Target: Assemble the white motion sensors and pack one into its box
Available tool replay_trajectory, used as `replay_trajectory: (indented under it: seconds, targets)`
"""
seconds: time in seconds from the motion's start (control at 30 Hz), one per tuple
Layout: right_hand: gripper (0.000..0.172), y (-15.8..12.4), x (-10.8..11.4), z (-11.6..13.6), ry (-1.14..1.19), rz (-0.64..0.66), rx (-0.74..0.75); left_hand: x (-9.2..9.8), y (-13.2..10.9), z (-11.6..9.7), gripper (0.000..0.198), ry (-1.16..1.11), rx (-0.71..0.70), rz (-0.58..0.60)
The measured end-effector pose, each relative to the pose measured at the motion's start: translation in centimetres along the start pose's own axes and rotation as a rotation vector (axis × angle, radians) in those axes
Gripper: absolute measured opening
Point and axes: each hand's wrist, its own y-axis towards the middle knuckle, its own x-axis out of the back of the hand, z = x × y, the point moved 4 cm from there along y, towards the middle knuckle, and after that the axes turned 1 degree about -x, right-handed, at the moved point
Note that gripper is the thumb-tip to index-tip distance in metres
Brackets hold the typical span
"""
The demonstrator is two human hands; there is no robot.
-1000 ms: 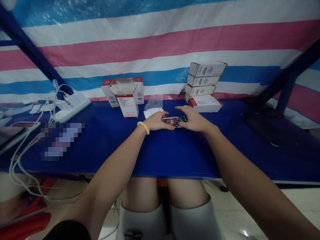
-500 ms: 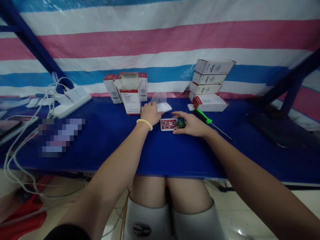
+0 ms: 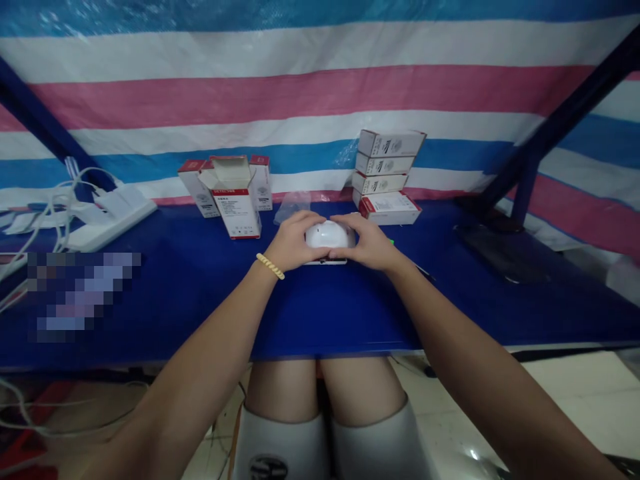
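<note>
Since the earlier frame, the white domed cover (image 3: 329, 233) has moved from beside the plastic bag (image 3: 294, 205) to above the base (image 3: 330, 262), whose near edge shows at the middle of the blue table (image 3: 330, 313). The left hand (image 3: 293, 243) and right hand (image 3: 373, 245) pinch the cover from either side, thumbs near, fingers far. The step looks like fitting cover to base; the next move likely calls for lining up their edges, then even pressure.

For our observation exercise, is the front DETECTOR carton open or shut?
Open: the DETECTOR carton has its top flap raised, the pale inner side showing.
</note>
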Motion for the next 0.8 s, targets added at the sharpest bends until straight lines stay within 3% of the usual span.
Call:
replay_trajectory:
  seconds: [0.2, 0.47, 0.57, 0.67, 0.73, 0.8]
  targets:
    - [0.071, -0.1, 0.3, -0.2, 0.012, 0.055, -0.079, -0.1, -0.1, 0.3, 0.063, -0.031, 0.025, 0.041]
    - [0.062, -0.4, -0.6, -0.4, 0.062, 0.045, -0.068, 0.1, -0.5, 0.8, 0.072, -0.089, 0.195, 0.081]
    - [0.061, -0.3, -1.3, -0.6, 0.086, 0.087, -0.052, 0.1, -0.7, 1.6, 0.097, -0.144, 0.277, 0.205]
    - [0.063, -0.3, -1.7, -0.6, 0.086, 0.132, -0.056, -0.2, -1.3, 2.5, 0.126, -0.112, 0.389, 0.432]
    - [0.063, -0.3, -1.8, -0.6, 0.083, 0.142, -0.075, -0.3, -1.7, 2.9, 0.131, -0.061, 0.466, 0.540]
    - [0.062, -0.4, -1.7, -0.6, 0.088, 0.141, -0.098, -0.2, -1.9, 2.9, 0.127, -0.037, 0.498, 0.565]
